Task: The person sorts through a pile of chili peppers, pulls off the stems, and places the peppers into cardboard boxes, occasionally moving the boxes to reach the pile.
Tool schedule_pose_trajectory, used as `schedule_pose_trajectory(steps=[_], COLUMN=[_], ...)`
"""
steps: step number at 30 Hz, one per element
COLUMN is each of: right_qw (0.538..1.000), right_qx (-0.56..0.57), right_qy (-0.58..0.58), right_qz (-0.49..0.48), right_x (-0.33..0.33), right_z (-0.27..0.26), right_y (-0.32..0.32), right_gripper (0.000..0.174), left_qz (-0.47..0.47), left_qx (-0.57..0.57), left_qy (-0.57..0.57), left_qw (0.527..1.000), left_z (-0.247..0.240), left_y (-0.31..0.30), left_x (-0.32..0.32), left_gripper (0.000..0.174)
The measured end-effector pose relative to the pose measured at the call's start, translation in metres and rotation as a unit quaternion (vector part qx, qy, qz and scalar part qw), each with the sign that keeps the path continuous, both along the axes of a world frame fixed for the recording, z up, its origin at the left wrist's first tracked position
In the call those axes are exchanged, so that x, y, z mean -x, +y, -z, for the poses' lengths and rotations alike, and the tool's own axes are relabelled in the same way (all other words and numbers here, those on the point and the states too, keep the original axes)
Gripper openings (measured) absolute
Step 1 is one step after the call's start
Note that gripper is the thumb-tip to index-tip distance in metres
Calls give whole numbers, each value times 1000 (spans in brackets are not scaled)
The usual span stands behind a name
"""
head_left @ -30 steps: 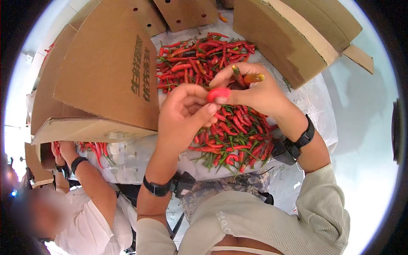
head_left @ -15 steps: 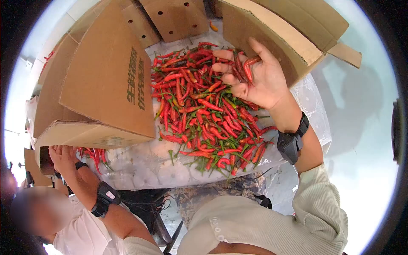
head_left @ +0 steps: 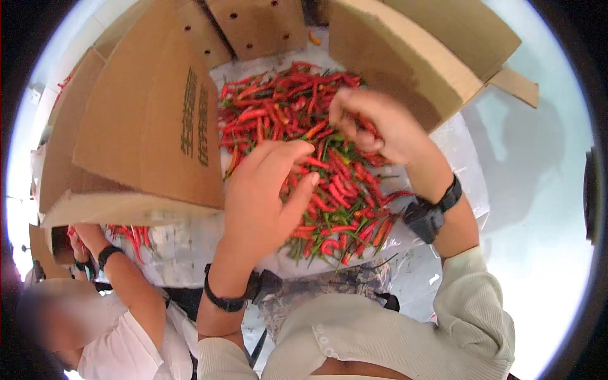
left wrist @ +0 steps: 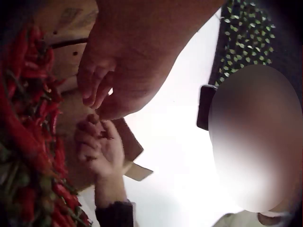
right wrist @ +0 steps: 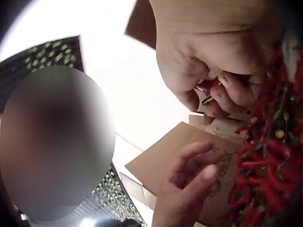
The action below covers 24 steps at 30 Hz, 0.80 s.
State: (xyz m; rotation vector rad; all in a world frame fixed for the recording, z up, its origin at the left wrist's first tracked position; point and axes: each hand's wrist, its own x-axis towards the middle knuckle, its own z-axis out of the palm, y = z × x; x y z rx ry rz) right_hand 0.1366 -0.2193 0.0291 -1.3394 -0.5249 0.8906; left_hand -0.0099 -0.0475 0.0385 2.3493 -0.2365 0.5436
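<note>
Red chili peppers [head_left: 329, 183] with green stems lie in a broad pile, also visible in the right wrist view as a red heap [right wrist: 270, 175]. Above the pile's left part is my left hand [head_left: 263, 196], thumb and fingers bent and apart; the right wrist view shows this left hand [right wrist: 189, 182] holding nothing visible. My right hand [head_left: 383, 126], blurred, hovers over the pile's upper right. In the right wrist view its curled fingers [right wrist: 225, 97] hold red chili peppers [right wrist: 208, 85], partly hidden by the palm.
A large cardboard box [head_left: 139, 114] stands left of the pile, an open box [head_left: 386, 57] at its upper right. More boxes [head_left: 259, 28] stand behind. At lower left, another person's arm [head_left: 136, 285] reaches beside more chilies [head_left: 133, 239].
My left hand has come back from the lower left, beside the large box, to the pile. The right hand, palm up with fingers spread half a second ago, has turned and curled its fingers.
</note>
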Motion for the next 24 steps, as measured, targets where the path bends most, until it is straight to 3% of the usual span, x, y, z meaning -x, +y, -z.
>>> schedule_pose_trajectory(steps=[1, 4, 7, 9, 10, 12, 16, 18, 21, 22, 24], right_qw=[994, 926, 749, 605, 566, 554, 614, 625, 601, 590, 709], right_qx=[36, 37, 28, 97, 142, 235, 348, 315, 254, 233, 13], right_qy=[-102, -374, -640, -729, -743, -744, -682, -671, -668, -663, -672], right_qz=[12, -22, 170, 305, 328, 289, 191, 244, 358, 397, 213], right_x=[9, 58, 75, 57, 40, -1, -46, -36, 13, 29, 39], right_z=[-8, -62, -116, -146, -156, -166, -169, -164, -145, -139, -99], right_y=[-1, -16, -54, -63, -65, -61, -58, -58, -42, -35, -16], right_gripper=[39, 20, 26, 26, 27, 29, 32, 35, 24, 20, 12], left_qz=[-11, 7, -5, -17, -20, -27, -68, -74, -103, -98, -88], left_qx=[8, -114, -99, -78, -71, -53, -48, -3, 195, 213, 245], left_qy=[5, 7, 2, 12, 16, 19, -55, -90, 11, -11, -66], left_qw=[1000, 993, 995, 997, 997, 998, 995, 993, 975, 972, 963], left_z=[7, 18, 23, 27, 26, 27, 32, 39, 28, 32, 37], left_y=[-1, 4, 4, 8, 10, 11, 16, 22, 15, 14, 13], left_x=[-14, -26, -24, -22, -21, -21, -18, -18, -11, -12, -17], left_gripper=[26, 27, 22, 15, 15, 14, 12, 12, 11, 12, 12])
